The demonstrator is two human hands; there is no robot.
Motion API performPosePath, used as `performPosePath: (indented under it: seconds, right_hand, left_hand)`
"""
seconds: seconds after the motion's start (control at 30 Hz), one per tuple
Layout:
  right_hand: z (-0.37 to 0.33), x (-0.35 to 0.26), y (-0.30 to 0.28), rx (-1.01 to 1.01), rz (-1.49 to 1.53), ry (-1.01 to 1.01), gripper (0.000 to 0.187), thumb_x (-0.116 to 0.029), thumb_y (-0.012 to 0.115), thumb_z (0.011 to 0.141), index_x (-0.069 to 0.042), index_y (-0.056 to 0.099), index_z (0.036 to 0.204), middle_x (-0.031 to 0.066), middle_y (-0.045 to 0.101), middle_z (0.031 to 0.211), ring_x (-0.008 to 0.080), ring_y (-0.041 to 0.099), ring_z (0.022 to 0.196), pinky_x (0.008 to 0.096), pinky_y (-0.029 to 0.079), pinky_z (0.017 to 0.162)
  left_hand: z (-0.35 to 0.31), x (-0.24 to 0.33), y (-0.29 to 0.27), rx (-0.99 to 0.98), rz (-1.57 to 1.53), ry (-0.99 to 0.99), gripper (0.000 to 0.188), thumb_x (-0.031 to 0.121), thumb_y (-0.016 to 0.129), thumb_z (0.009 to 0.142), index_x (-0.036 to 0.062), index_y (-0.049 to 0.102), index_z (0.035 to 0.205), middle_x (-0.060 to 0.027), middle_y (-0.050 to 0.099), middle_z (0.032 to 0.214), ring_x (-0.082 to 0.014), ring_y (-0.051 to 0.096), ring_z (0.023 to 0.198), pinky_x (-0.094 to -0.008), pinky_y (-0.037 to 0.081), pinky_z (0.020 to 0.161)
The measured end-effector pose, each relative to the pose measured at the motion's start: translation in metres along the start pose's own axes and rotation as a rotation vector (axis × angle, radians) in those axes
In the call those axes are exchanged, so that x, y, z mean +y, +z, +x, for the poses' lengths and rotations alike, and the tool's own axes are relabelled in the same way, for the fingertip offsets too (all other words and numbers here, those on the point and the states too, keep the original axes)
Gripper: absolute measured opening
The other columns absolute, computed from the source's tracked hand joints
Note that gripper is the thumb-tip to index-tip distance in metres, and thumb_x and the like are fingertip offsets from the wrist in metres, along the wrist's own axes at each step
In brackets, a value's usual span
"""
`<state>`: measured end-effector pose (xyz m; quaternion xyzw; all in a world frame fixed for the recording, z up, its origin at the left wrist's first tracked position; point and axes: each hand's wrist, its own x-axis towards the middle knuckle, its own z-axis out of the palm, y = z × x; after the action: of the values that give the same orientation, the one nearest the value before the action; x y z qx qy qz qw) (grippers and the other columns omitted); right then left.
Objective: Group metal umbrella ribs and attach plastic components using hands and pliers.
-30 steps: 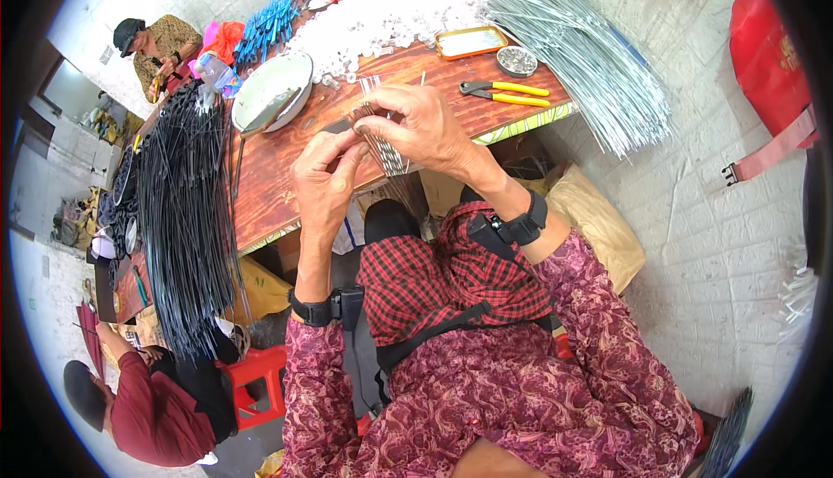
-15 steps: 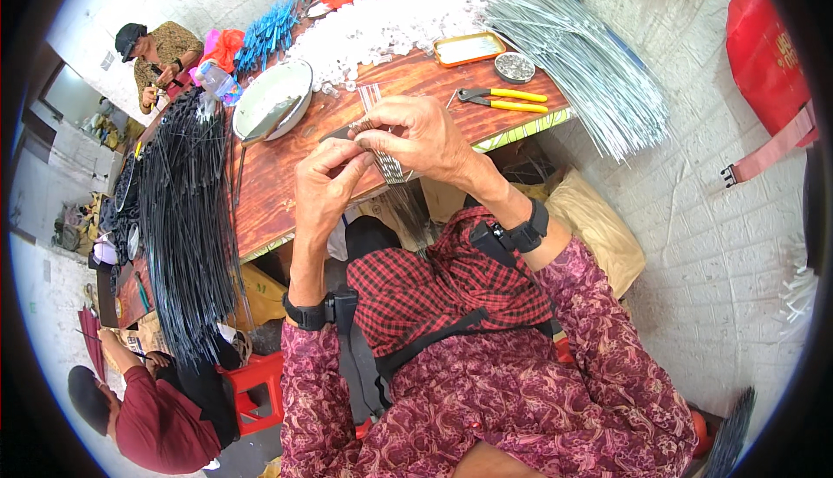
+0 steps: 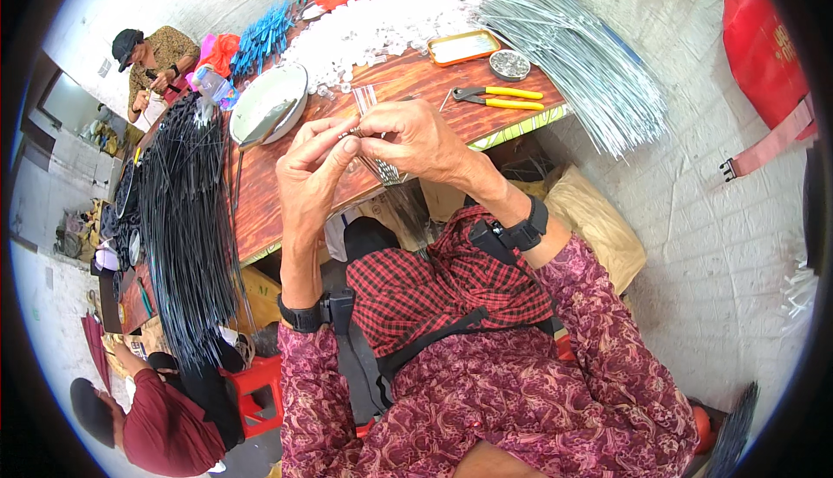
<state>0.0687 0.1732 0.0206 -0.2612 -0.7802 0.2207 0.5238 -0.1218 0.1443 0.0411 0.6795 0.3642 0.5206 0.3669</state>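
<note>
My left hand (image 3: 308, 170) and my right hand (image 3: 415, 141) meet over the front edge of the wooden table. Thumb and fingers of each are pinched together on a small dark ribbed piece (image 3: 350, 132), mostly covered by the fingertips; its kind cannot be made out. Under my right hand, a bundle of thin silvery wires (image 3: 365, 96) lies across the table edge, with its lower end hanging over my lap. Cutting pliers with yellow handles (image 3: 512, 98) rest on the table to the right of my right hand.
On the table (image 3: 269, 187) are a white basin (image 3: 299, 114), a heap of clear plastic pieces (image 3: 373, 31), an orange-rimmed tray (image 3: 464, 47) and a round tin (image 3: 509, 65). Long wires lie right (image 3: 577, 62), dark strands left (image 3: 186, 226). Other people sit at left and at the far side.
My left hand has shifted slightly left and up, its fingers now straighter. The small ribbed piece shows less between my fingertips. The view has moved a little.
</note>
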Motion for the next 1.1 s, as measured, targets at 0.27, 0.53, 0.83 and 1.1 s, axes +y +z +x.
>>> performPosePath:
  seconds: [0.27,0.53,0.83,1.1]
  right_hand:
    - [-0.003,0.011,0.004,-0.027,-0.024,-0.029,0.019,-0.025,0.069,0.086,-0.007,0.072,0.09,0.0134,0.066,0.078,0.0344,0.066,0.071,0.0437,0.05,0.061]
    - [-0.007,0.015,0.001,-0.105,-0.084,-0.033,0.022,-0.029,0.069,0.087,-0.007,0.072,0.084,0.0137,0.067,0.078,0.0351,0.066,0.072,0.0449,0.049,0.06]
    - [-0.011,0.004,-0.018,-0.102,-0.338,-0.14,0.022,-0.028,0.067,0.092,-0.008,0.071,0.098,0.0109,0.066,0.082,0.034,0.066,0.076,0.0436,0.051,0.063]
    - [-0.014,0.007,-0.035,-0.048,-0.173,0.04,0.029,-0.032,0.058,0.098,-0.009,0.065,0.083,0.0082,0.066,0.07,0.0314,0.067,0.066,0.0432,0.049,0.058]
  left_hand:
    - [0.005,-0.001,0.004,-0.003,0.011,0.061,0.023,0.004,0.075,0.089,0.0023,0.076,0.111,-0.0063,0.064,0.11,-0.0115,0.061,0.097,-0.024,0.051,0.079]
    - [0.004,0.0,0.001,-0.008,0.061,0.072,0.019,0.003,0.074,0.088,0.001,0.077,0.107,-0.0066,0.066,0.106,-0.0111,0.062,0.093,-0.0235,0.05,0.076]
    - [0.002,-0.002,0.002,0.013,-0.002,-0.05,0.017,0.008,0.072,0.092,-0.0013,0.075,0.106,-0.0066,0.074,0.098,-0.0112,0.066,0.086,-0.0244,0.053,0.076]
    - [0.007,-0.004,0.0,-0.016,0.055,-0.024,0.021,0.011,0.072,0.093,-0.0012,0.074,0.109,-0.0096,0.075,0.098,-0.012,0.068,0.086,-0.0244,0.054,0.076]
